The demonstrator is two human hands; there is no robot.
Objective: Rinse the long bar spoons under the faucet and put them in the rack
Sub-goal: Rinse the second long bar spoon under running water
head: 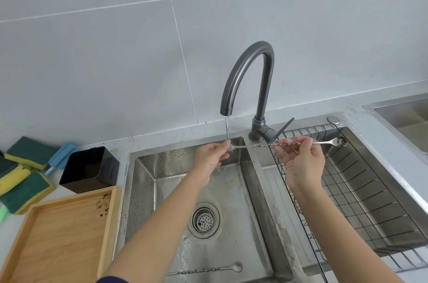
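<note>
A second bar spoon (206,269) lies flat on the floor of the sink (231,190), nearest the viewer. Above it, the held bar spoon (261,145) runs almost level, left to right. The left hand (212,155) pinches its left end under the faucet (247,78) stream; the right hand (301,160) pinches the twisted shaft. The soiled bowl (dark residue visible) projects right, over the rack (361,180), so that end probably still needs the water.
</note>
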